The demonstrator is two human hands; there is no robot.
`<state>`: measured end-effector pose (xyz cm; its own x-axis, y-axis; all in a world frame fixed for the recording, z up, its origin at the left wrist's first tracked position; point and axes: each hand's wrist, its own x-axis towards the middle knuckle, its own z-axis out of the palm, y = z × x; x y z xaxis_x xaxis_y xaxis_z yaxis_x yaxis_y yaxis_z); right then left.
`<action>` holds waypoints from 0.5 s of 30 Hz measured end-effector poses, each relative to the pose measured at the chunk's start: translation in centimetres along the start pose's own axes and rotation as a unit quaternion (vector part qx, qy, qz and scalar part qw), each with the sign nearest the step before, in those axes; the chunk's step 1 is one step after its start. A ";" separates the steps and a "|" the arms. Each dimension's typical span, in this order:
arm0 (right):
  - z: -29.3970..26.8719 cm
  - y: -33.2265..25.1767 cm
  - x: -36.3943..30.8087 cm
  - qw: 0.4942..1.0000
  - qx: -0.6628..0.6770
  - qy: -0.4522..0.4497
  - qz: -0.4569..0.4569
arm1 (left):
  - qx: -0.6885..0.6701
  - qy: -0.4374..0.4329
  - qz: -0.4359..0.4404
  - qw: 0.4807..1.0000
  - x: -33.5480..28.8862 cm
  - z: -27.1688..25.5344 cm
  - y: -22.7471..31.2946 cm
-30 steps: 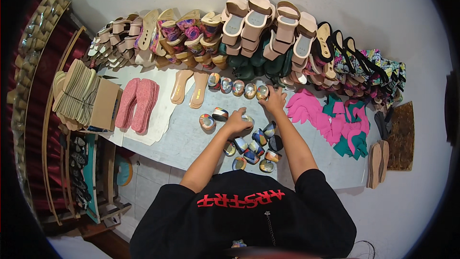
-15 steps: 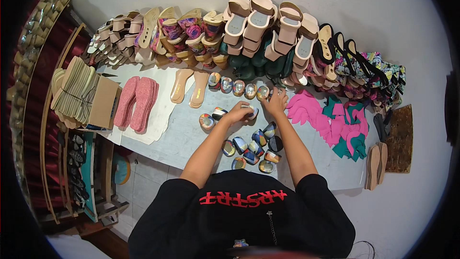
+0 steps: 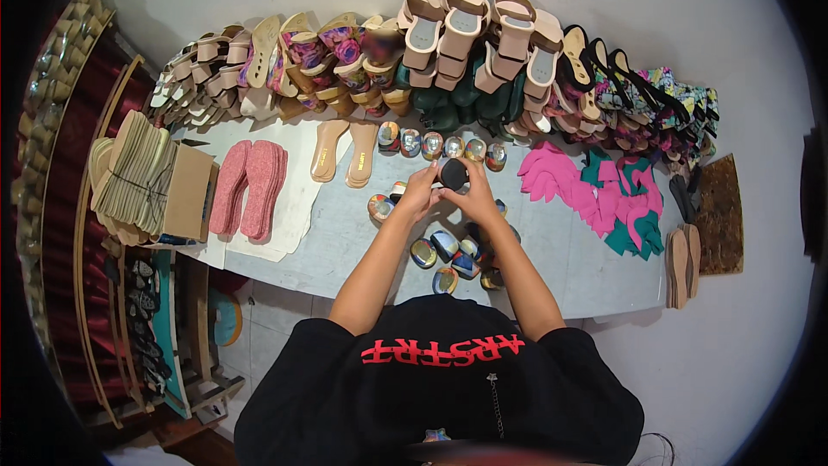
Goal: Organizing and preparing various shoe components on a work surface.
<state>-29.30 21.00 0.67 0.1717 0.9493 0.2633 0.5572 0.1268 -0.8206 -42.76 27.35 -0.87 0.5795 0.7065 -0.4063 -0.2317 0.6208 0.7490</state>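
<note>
Between my two hands is a shoe heel with a flat black face [image 3: 454,174] turned up. My left hand [image 3: 420,193] grips it from the left, and my right hand [image 3: 474,198] closes on its right side. Just beyond them, a row of shoe heels covered in multicoloured print [image 3: 431,146] stands across the grey table [image 3: 345,246]. More printed heels [image 3: 444,245] lie loosely grouped nearer to me, partly hidden by my right forearm. Left of my left hand, another printed heel [image 3: 379,208] sits beside one that the hand partly covers.
Tan insoles [image 3: 329,152] and pink speckled soles [image 3: 264,190] lie to the left, near a cardboard box [image 3: 190,192] and a tied sole stack [image 3: 136,177]. Finished sandals [image 3: 423,30] pile along the wall. Pink cut pieces [image 3: 552,174] and green ones [image 3: 634,237] spread on the right.
Another heel now stands at the right end of the row, where my right hand was. That hand has come back to my left hand, and both now hold a heel, black face up.
</note>
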 end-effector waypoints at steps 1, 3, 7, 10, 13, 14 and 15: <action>0.0 -0.3 -0.3 1.000 -0.003 0.013 0.001 | 0.031 -0.001 0.020 0.999 -0.1 -0.1 -0.1; 0.1 0.8 -0.8 0.997 0.051 0.030 0.048 | 0.093 0.021 0.068 0.993 -0.6 2.0 -0.1; -1.7 0.1 -1.0 0.925 0.283 0.019 0.253 | 0.260 0.004 0.253 0.932 -1.0 2.5 -0.8; -4.1 2.6 -1.8 0.921 0.296 0.017 0.253 | 0.382 -0.059 0.298 0.873 -1.8 5.1 -0.2; -5.3 1.3 -2.6 0.942 0.266 -0.004 0.206 | 0.327 -0.088 0.327 0.882 -1.8 6.1 -0.1; -5.7 1.0 -3.0 0.942 0.265 0.000 0.208 | 0.327 -0.092 0.326 0.882 -1.6 6.4 -0.2; -6.0 0.8 -3.3 0.951 0.248 0.005 0.186 | 0.326 -0.105 0.347 0.873 -1.3 6.6 -0.3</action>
<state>-24.53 16.30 2.15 0.2915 0.9524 -0.0893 0.0050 -0.0949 -0.9955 -38.35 24.00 2.88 0.6217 0.7157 0.3182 -0.1303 -0.3060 0.9431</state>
